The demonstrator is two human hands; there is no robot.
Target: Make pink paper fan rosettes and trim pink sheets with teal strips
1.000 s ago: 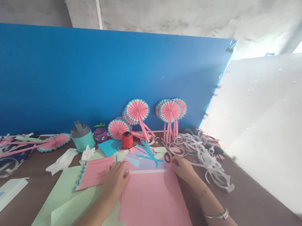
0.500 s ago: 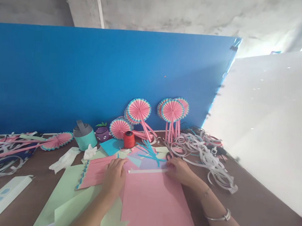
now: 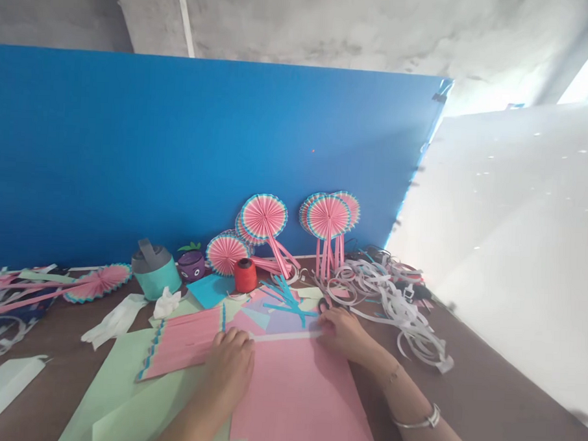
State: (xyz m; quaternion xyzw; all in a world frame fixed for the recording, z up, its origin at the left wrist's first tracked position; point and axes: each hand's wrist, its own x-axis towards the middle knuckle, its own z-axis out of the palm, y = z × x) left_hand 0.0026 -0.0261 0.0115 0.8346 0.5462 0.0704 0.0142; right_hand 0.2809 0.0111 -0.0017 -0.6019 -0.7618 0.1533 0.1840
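A large pink paper sheet (image 3: 300, 396) lies in front of me, with a white strip (image 3: 284, 336) along its far edge. My left hand (image 3: 232, 364) rests on the sheet's far left corner, fingers together and bent down on the paper. My right hand (image 3: 340, 331) presses its fingertips on the right end of the white strip. A pleated pink paper (image 3: 186, 342) with a blue zigzag edge lies just left of my left hand, on pale green sheets (image 3: 115, 395).
Finished pink paper fans (image 3: 265, 219) lean on the blue board (image 3: 180, 157). A red thread spool (image 3: 245, 275), a teal tape roll (image 3: 154, 269) and a purple toy (image 3: 191, 264) stand behind. White strip scraps (image 3: 397, 303) pile at the right, by the white board (image 3: 517, 243).
My left hand slid slightly toward me along the pink sheet's far left corner. My right hand stayed on the right end of the white strip. The view shifted a little.
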